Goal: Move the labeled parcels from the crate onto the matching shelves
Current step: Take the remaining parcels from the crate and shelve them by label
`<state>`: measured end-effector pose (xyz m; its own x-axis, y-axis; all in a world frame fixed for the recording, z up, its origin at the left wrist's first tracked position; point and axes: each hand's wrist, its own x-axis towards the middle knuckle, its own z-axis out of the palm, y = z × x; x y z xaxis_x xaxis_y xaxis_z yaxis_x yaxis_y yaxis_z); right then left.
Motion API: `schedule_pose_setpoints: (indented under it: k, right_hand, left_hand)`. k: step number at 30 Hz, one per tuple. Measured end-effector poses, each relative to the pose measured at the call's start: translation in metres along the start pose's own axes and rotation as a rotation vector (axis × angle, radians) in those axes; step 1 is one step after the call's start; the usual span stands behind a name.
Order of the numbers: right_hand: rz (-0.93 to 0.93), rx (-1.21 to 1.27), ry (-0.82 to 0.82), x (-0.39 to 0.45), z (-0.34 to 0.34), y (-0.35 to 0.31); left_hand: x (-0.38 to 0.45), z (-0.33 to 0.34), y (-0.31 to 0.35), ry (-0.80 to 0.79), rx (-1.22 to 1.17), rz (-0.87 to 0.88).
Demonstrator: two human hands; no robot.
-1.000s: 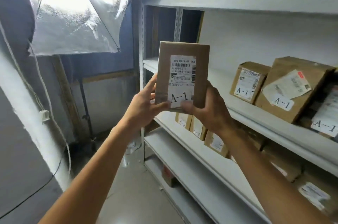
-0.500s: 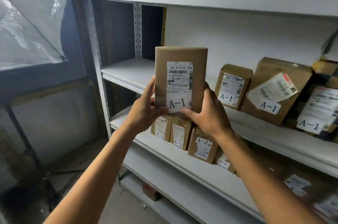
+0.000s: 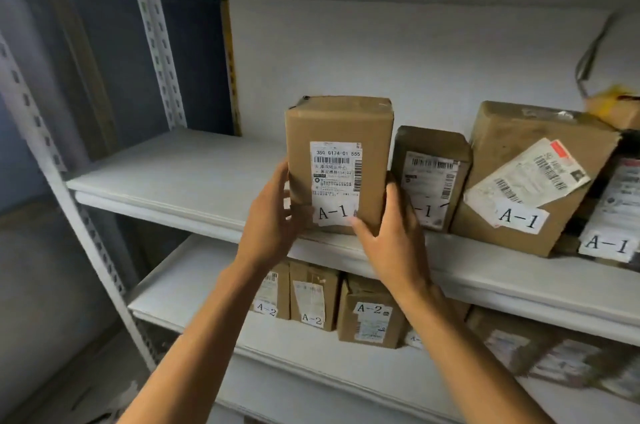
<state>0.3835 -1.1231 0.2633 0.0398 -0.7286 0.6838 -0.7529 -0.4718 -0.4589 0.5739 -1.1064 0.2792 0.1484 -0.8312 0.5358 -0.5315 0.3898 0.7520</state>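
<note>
A brown cardboard parcel (image 3: pixel 337 132) with a white shipping label marked A-1 stands upright at the front of the upper white shelf (image 3: pixel 180 177). My left hand (image 3: pixel 273 219) grips its lower left side and my right hand (image 3: pixel 394 236) grips its lower right corner, thumb on the label. To its right on the same shelf stand other A-1 parcels: a smaller box (image 3: pixel 433 174), touching or nearly touching it, and a larger box (image 3: pixel 533 174). The crate is out of view.
The shelf below (image 3: pixel 214 288) holds several brown boxes marked A-2 (image 3: pixel 372 316). A perforated metal upright (image 3: pixel 86 233) frames the rack's left side. Left of the held parcel the upper shelf board is bare. More parcels lie blurred at lower right (image 3: pixel 554 351).
The view has swung right and closer to the rack. Both hands carried the A-1 parcel forward from mid-air onto the upper shelf, beside the other A-1 boxes.
</note>
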Motion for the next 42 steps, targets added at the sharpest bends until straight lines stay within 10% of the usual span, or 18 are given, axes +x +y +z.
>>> schedule_pose_setpoints:
  k: [9, 18, 30, 42]
  right_hand:
    - [-0.212, -0.134, 0.202, -0.007, 0.013, 0.009]
    - [-0.12, -0.208, 0.161, -0.008, 0.012, 0.001]
    - [0.316, -0.296, -0.208, -0.047, -0.037, -0.012]
    - [0.792, -0.609, -0.252, -0.199, -0.246, 0.027]
  left_hand:
    - [-0.005, 0.018, -0.031, 0.189, 0.117, 0.137]
    - [0.0, 0.002, -0.033, -0.126, 0.318, 0.2]
    - [-0.028, 0.012, 0.008, -0.304, 0.52, 0.329]
    - [-0.144, 0.144, 0.142, -0.787, 0.467, 0.72]
